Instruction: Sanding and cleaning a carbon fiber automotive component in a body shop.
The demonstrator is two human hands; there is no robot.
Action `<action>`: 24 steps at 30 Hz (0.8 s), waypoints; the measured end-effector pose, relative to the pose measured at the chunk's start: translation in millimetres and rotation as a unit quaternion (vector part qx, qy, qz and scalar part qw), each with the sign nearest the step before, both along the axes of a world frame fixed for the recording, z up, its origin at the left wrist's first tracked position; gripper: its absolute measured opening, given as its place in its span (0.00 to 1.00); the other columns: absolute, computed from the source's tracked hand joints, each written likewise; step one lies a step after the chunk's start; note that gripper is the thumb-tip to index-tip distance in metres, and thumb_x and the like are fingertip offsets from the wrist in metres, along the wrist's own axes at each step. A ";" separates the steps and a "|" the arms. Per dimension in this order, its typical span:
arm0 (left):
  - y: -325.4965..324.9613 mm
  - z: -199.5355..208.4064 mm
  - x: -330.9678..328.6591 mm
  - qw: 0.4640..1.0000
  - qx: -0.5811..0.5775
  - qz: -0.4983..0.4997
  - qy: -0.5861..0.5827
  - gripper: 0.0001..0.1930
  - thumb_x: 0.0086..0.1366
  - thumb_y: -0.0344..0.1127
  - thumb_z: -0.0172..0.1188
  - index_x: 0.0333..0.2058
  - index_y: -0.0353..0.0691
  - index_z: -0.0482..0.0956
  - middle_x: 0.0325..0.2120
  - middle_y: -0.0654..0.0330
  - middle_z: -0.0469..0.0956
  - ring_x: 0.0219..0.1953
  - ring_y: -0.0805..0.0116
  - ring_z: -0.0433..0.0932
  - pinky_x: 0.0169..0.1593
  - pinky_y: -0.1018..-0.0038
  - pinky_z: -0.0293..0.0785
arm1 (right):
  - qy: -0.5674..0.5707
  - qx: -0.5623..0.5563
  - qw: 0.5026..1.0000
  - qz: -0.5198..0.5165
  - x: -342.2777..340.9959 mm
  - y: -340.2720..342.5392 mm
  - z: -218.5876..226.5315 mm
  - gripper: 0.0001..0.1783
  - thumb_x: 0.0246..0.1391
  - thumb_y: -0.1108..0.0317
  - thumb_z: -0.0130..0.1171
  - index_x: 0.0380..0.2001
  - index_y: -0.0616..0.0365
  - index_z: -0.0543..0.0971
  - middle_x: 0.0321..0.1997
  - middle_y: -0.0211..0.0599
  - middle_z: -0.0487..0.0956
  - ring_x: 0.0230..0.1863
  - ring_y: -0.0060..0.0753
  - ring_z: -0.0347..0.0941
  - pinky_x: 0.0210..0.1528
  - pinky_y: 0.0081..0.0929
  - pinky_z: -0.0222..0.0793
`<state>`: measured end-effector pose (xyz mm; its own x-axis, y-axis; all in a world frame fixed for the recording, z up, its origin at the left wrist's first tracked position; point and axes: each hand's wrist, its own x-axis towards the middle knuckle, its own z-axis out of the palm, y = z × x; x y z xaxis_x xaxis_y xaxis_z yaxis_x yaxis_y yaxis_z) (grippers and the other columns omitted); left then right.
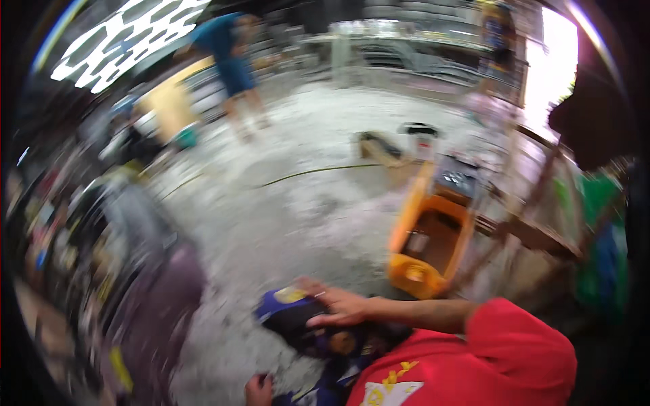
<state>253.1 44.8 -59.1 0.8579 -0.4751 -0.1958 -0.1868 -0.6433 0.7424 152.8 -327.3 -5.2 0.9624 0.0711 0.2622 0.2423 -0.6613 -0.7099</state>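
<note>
My right arm, in a red sleeve, reaches across from the right. My right hand (340, 306) lies with its fingers stretched out on dark blue and black patterned fabric (298, 325) with a yellow patch, perhaps over my knee; it grips nothing. At the lower edge shows part of my left hand (258, 391), its fingers curled beside a small dark thing. What that is, I cannot make out. Motion blurs the picture.
To the right sits a yellow-orange open plastic casing (414, 271), with a black box (457, 179) and white bucket (422, 139) beyond it. A yellow cord (318, 169) crosses the grey floor. A motorbike seat (152, 298) stands left. A person in blue (227, 51) bends over behind.
</note>
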 end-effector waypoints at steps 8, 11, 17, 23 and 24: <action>38.9 7.0 -30.6 0.992 -0.006 0.128 0.013 0.17 0.64 0.45 0.62 0.38 0.33 0.82 0.26 0.54 0.82 0.28 0.65 0.82 0.34 0.69 0.76 | -0.012 0.085 0.993 0.086 63.4 27.6 24.1 0.49 0.59 0.42 0.57 0.73 0.52 0.48 0.77 0.50 0.42 0.77 0.55 0.41 0.74 0.45 0.44; 57.8 -19.4 -46.3 0.989 0.009 0.144 0.023 0.18 0.64 0.46 0.62 0.38 0.33 0.82 0.25 0.57 0.82 0.26 0.69 0.80 0.32 0.71 0.75 | -0.017 0.123 0.988 0.087 91.5 25.4 9.9 0.48 0.60 0.44 0.57 0.73 0.51 0.48 0.77 0.50 0.42 0.77 0.55 0.41 0.74 0.45 0.45; 66.4 -24.7 -59.4 0.976 0.083 0.198 0.024 0.17 0.64 0.45 0.62 0.37 0.33 0.81 0.27 0.50 0.82 0.30 0.60 0.82 0.36 0.66 0.76 | 0.003 0.191 0.975 0.114 135.4 7.1 -16.4 0.46 0.61 0.49 0.57 0.73 0.51 0.46 0.77 0.48 0.44 0.76 0.51 0.44 0.73 0.44 0.46; 46.4 49.6 -90.6 0.943 0.008 0.301 -0.143 0.11 0.67 0.35 0.57 0.35 0.31 0.78 0.28 0.44 0.79 0.29 0.52 0.79 0.34 0.65 0.73 | 0.037 0.380 0.921 0.075 173.1 0.9 -46.3 0.45 0.64 0.41 0.46 0.74 0.49 0.44 0.77 0.43 0.48 0.72 0.47 0.55 0.70 0.41 0.53; 45.8 58.2 -99.7 0.931 0.003 0.329 -0.157 0.10 0.67 0.34 0.58 0.37 0.31 0.78 0.30 0.46 0.80 0.30 0.56 0.80 0.35 0.66 0.74 | 0.021 0.393 0.916 0.080 181.5 -5.4 -60.4 0.43 0.65 0.41 0.43 0.74 0.48 0.44 0.77 0.44 0.48 0.71 0.48 0.55 0.70 0.43 0.53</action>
